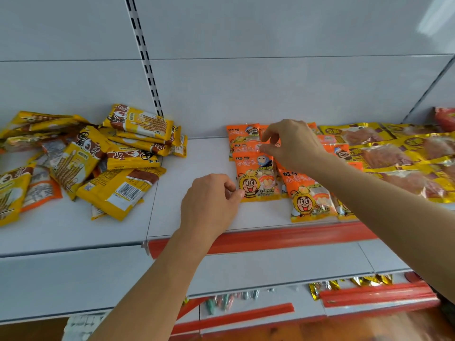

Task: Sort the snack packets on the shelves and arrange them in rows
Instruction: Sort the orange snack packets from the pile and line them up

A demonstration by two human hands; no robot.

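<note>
Left hand (209,203) fingers pinching upright orange packet (256,178), long axis toward shelf back; right hand (293,143) seemingly pinching another.

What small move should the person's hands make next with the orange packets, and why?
Probably the left hand should nudge the front orange packet straight, since it pinches that packet's lower corner, while the right hand evens the overlapping packets behind into one row.

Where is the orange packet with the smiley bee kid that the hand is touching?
The orange packet lies mid-shelf, its lower corner pinched by the left hand, with the yellow packets heaped off to its left.
</note>
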